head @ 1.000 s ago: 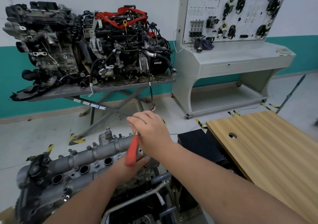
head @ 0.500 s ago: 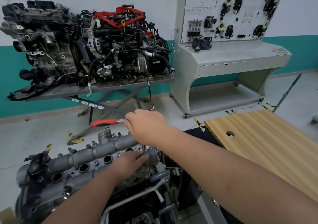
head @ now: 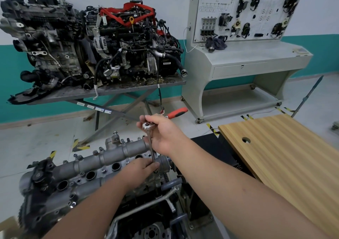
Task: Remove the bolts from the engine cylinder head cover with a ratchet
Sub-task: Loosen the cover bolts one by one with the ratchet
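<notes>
R hand (head: pixel 161 134) grips ratchet (head: pixel 176 113) head; handle swung left→right; L hand (head: pixel 141 169) pinches extension (head: pixel 151 150).

One head-worn wide view (the only one) looks forward and down, close over the hands.

Open floor (head: pixel 45 143) beyond the cylinder head cover (head: pixel 102 163) — wooden tabletop (head: pixel 286 158) close rightward.
</notes>
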The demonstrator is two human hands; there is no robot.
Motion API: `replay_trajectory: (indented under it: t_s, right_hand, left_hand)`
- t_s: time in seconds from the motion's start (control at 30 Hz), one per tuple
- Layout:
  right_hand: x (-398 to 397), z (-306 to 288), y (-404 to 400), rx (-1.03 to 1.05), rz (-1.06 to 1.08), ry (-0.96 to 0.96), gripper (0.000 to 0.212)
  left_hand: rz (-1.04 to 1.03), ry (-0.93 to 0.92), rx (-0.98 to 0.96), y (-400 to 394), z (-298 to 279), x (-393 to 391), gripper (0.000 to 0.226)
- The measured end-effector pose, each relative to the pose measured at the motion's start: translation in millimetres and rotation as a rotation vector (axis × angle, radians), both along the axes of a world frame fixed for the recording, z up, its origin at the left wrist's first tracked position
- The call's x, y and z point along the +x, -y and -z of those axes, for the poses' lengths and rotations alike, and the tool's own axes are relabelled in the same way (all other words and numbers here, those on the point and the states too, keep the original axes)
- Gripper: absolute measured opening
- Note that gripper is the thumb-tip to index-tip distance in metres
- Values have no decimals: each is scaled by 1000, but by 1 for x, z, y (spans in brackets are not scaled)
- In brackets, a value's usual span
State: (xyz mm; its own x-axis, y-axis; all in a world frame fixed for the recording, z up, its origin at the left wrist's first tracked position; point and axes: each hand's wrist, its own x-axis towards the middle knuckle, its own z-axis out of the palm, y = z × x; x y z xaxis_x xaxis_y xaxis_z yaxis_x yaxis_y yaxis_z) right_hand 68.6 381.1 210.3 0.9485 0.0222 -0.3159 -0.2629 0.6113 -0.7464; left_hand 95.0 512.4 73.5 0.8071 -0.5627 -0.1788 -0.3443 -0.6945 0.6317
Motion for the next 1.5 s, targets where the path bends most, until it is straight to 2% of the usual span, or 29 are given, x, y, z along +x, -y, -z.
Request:
replay_trajectory:
  t_s: [0.37, 0.53, 0.73, 1.0, 1.1, 1.23, 1.37, 1.43, 1.5]
  right_hand:
    - [0, 4, 5, -101, -117, 67, 6]
    - [-2, 6, 1, -151, -96, 179, 20]
    - [-4, 12, -3, -279, -72, 279, 22]
    - [-1, 9, 2, -143, -136, 255, 24]
    - [0, 8, -4, -183, -56, 276, 23]
    - [-7, 24, -8, -602, 185, 479, 25]
    - [-8, 37, 13, -1419, 392, 1051, 32]
    - [-8, 30, 19, -1698, 334, 1144, 36]
    - [-10, 18, 18, -1973, 147, 1049, 40]
  left_hand:
    - [-37, -18, -44, 1, 1, -1, 42]
    - [-41, -44, -49, 0, 0, 0, 42]
    - [-48, -21, -23, -1, 1, 0, 44]
    - [-43, -50, -49, 1, -1, 0, 42]
    - [-35, -26, -25, 0, 0, 0, 44]
    - [-34, -9, -34, 2, -3, -2, 46]
    - [-19, -64, -81, 1, -6, -4, 39]
    - [-6, -98, -97, 2, -7, -4, 39]
    - [-22, -98, -86, 2, -6, -3, 45]
